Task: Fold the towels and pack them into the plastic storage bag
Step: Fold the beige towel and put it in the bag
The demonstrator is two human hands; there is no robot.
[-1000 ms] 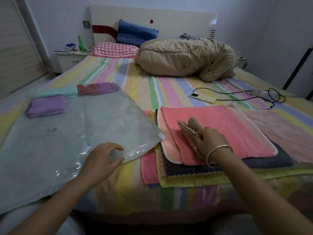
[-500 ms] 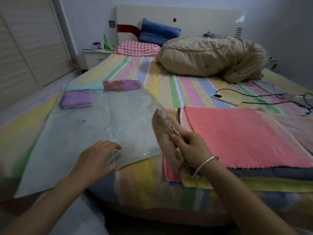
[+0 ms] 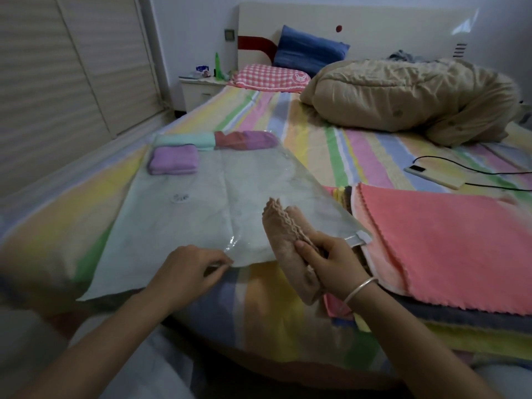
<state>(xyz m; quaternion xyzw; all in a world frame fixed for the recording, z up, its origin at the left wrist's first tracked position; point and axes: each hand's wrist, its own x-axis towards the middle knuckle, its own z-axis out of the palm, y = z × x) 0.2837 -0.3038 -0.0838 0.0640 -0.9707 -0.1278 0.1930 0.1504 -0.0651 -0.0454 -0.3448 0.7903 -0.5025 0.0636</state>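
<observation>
Two hands at the bed's near edge, left hand [image 3: 190, 269] pinching the storage bag [image 3: 201, 203] mouth, right hand [image 3: 331, 263] clamped round the soft, light folded tan towel [image 3: 285, 243], best gripped mid-roll, three packed towels [image 3: 213, 148] far in.

Readable text: none — no words or numbers can be made out.
Plastic storage bag [image 3: 218, 197]: a small round printed mark left of frame centre, too blurred to read.
Checked pillow [image 3: 270, 77]: a white rabbit-face emblem at upper centre — no lettering legible.
Headboard [image 3: 359, 24]: a red dot, no text.
</observation>
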